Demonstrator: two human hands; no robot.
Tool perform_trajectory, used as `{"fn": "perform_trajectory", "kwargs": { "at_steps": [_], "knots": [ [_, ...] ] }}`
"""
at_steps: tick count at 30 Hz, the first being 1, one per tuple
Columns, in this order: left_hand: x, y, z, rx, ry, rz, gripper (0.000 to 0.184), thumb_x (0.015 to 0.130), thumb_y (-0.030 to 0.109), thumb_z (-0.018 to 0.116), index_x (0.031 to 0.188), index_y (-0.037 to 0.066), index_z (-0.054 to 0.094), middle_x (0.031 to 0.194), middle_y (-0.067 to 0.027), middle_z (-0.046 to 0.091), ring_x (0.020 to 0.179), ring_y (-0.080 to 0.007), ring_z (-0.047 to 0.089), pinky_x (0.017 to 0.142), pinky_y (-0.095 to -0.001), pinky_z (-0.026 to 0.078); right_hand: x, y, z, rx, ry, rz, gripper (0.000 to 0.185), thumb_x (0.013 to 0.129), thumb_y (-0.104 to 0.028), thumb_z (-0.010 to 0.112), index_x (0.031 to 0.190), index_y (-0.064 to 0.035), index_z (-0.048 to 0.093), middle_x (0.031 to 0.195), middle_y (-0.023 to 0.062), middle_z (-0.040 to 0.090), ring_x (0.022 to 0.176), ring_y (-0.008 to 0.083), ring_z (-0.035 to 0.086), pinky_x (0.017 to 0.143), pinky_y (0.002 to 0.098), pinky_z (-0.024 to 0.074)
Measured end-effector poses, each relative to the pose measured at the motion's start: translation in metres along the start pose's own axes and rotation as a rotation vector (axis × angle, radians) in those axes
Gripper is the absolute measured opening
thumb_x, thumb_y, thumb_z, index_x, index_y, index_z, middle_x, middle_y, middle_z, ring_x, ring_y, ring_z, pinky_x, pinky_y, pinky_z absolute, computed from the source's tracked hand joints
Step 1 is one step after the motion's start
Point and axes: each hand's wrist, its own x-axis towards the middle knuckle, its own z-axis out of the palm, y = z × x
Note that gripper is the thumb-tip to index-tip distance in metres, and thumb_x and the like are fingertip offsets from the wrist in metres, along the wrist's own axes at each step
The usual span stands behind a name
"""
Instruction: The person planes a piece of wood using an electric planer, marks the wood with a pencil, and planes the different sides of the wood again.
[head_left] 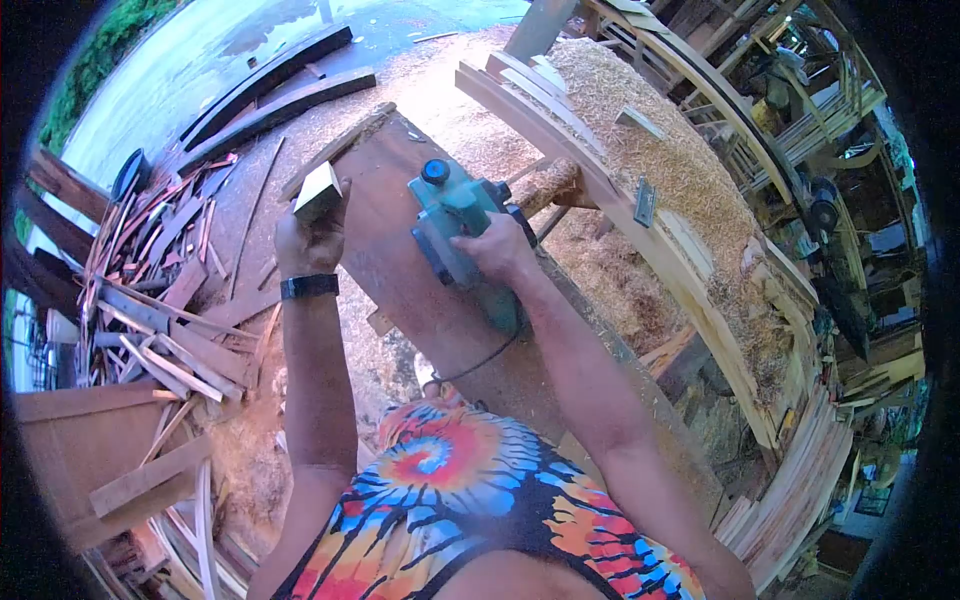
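My left hand (310,243) is closed around a short wood block (318,192), held up beside the left edge of the brown workbench (385,185). The block's top face is pale and lit. On the bench, my right hand (497,246) grips a green electric hand planer (455,215) with a dark knob at its front end. A dark cord (485,366) curves from the planer's rear back toward my body. The planer's underside is hidden from me.
Long boards (650,235) run along the bench's right side, with a small metal piece (645,201) on them. Wood shavings (690,140) heap beyond. Scrap wood (170,340) is piled at left; dark beams (270,100) lie at far left. A strip of wood edges the bench's far end.
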Motion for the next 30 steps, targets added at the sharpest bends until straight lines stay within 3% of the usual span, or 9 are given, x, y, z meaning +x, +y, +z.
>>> {"fn": "perform_trajectory", "kwargs": {
  "at_steps": [3,6,9,13,18,21,25,28,30],
  "knots": [
    [-0.009,0.004,0.011,-0.209,0.083,-0.073,0.030,0.100,0.011,0.041,0.118,-0.008,0.055,0.112,-0.0238,0.066,0.102,-0.0377,0.067,0.097,-0.0579,0.055,-0.001,-0.001,0.000,0.029,-0.012,0.012,0.050,0.074,-0.037,0.080,0.107,-0.0003,0.070,0.104,0.0237,0.071,0.101,0.0376,0.069,0.088,0.0429,0.0547],
    [-0.007,0.001,0.009,-0.197,0.052,-0.057,0.028,0.100,0.012,0.043,0.117,-0.008,0.056,0.110,-0.0227,0.066,0.100,-0.0373,0.068,0.097,-0.0568,0.056,0.001,0.000,-0.002,0.074,-0.051,0.035,0.050,0.074,-0.036,0.081,0.109,-0.0022,0.070,0.103,0.0210,0.072,0.100,0.0350,0.070,0.087,0.0412,0.0548],
    [-0.014,0.000,0.025,-0.182,0.128,-0.031,0.037,0.104,0.015,0.038,0.130,-0.007,0.052,0.124,-0.0243,0.062,0.114,-0.0365,0.062,0.104,-0.0563,0.051,0.001,0.004,0.001,0.073,-0.024,-0.007,0.048,0.074,-0.035,0.081,0.109,-0.0036,0.071,0.101,0.0191,0.073,0.096,0.0327,0.071,0.084,0.0396,0.0547],
    [-0.024,0.001,0.039,-0.143,0.188,-0.007,0.033,0.103,0.015,0.038,0.123,-0.005,0.055,0.118,-0.0229,0.064,0.107,-0.0353,0.065,0.100,-0.0557,0.053,0.006,0.012,0.004,0.122,-0.069,-0.008,0.039,0.077,-0.028,0.080,0.108,-0.0047,0.072,0.097,0.0120,0.075,0.087,0.0220,0.071,0.079,0.0361,0.0540],
    [-0.003,-0.012,0.015,-0.271,0.104,-0.039,0.027,0.103,0.016,0.043,0.114,-0.004,0.058,0.106,-0.0228,0.066,0.100,-0.0369,0.068,0.094,-0.0549,0.057,0.012,0.025,0.013,0.258,-0.019,-0.047,0.024,0.080,-0.020,0.081,0.093,-0.0035,0.068,0.073,0.0007,0.064,0.060,0.0097,0.056,0.054,0.0292,0.0457],
    [-0.005,-0.011,0.023,-0.278,0.131,-0.050,0.023,0.102,0.013,0.045,0.112,-0.004,0.058,0.104,-0.0220,0.067,0.097,-0.0369,0.068,0.092,-0.0540,0.058,0.009,0.015,0.005,0.137,-0.066,0.070,0.030,0.079,-0.024,0.081,0.097,-0.0018,0.071,0.088,0.0078,0.072,0.079,0.0168,0.066,0.075,0.0348,0.0519],
    [-0.015,-0.007,0.037,-0.258,0.139,-0.012,0.026,0.103,0.015,0.041,0.114,-0.003,0.057,0.104,-0.0214,0.066,0.097,-0.0363,0.069,0.088,-0.0526,0.060,0.005,0.008,0.003,0.156,-0.059,0.033,0.030,0.077,-0.024,0.082,0.093,-0.0023,0.069,0.087,0.0049,0.069,0.077,0.0156,0.063,0.072,0.0342,0.0510],
    [-0.010,-0.007,0.034,-0.237,0.132,-0.005,0.029,0.104,0.017,0.038,0.115,-0.003,0.056,0.106,-0.0206,0.067,0.097,-0.0357,0.069,0.088,-0.0527,0.061,0.006,0.013,0.009,0.194,0.001,-0.016,0.023,0.080,-0.019,0.081,0.093,-0.0029,0.069,0.077,0.0001,0.066,0.065,0.0111,0.057,0.059,0.0308,0.0470],
    [-0.008,-0.008,0.034,-0.238,0.170,-0.008,0.030,0.104,0.018,0.037,0.117,-0.002,0.056,0.106,-0.0196,0.067,0.096,-0.0354,0.069,0.087,-0.0537,0.060,0.006,0.011,0.007,0.194,-0.022,0.017,0.023,0.080,-0.019,0.081,0.093,-0.0030,0.069,0.078,-0.0001,0.066,0.065,0.0113,0.057,0.060,0.0307,0.0471]
  ]
}}
